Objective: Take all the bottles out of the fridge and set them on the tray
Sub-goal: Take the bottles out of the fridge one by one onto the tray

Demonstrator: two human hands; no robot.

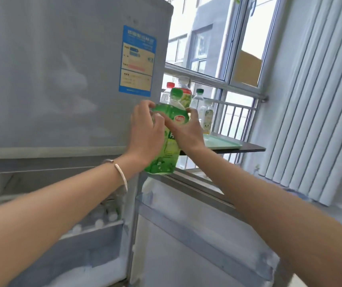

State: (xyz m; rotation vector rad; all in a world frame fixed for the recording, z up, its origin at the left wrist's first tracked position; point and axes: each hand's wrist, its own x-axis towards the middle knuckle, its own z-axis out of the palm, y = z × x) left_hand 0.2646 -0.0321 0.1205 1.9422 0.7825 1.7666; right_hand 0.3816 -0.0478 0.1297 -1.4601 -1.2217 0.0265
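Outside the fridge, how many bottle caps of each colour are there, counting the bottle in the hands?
Green cap: 2, on the held bottle and on a clear bottle behind it
Red cap: 1
White cap: 1
Total: 4

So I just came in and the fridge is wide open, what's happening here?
A person is clearing bottles out of the fridge. Both the left hand and right hand have a grip on a green bottle, held up in the air beside the fridge. Behind it, several bottles already stand on the pale green tray by the window. A few bottle caps show in the open lower compartment.
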